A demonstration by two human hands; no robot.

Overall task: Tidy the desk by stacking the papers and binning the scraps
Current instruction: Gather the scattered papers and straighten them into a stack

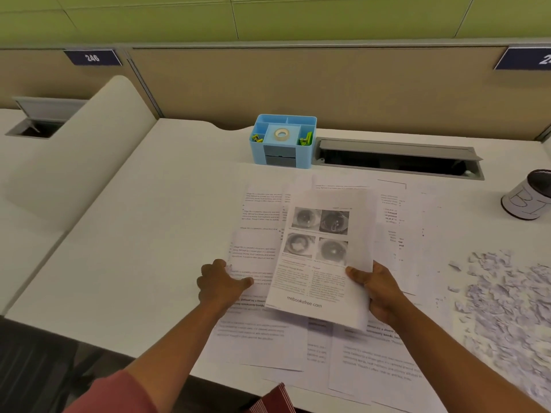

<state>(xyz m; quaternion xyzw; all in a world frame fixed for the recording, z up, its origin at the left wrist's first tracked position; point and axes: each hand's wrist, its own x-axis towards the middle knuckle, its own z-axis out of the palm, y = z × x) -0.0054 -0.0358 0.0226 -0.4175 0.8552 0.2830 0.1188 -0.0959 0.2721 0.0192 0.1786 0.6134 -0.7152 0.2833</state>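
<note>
both hands grip papers (316, 263); scraps (507, 296) right, edge blurred.

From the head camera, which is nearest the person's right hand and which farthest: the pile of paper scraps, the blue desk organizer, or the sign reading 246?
1. Pile of paper scraps: just right of the right hand, on the desk.
2. Blue desk organizer: ahead, at the desk's back edge, slightly to the left.
3. Sign reading 246: far left, up on the partition.
</note>
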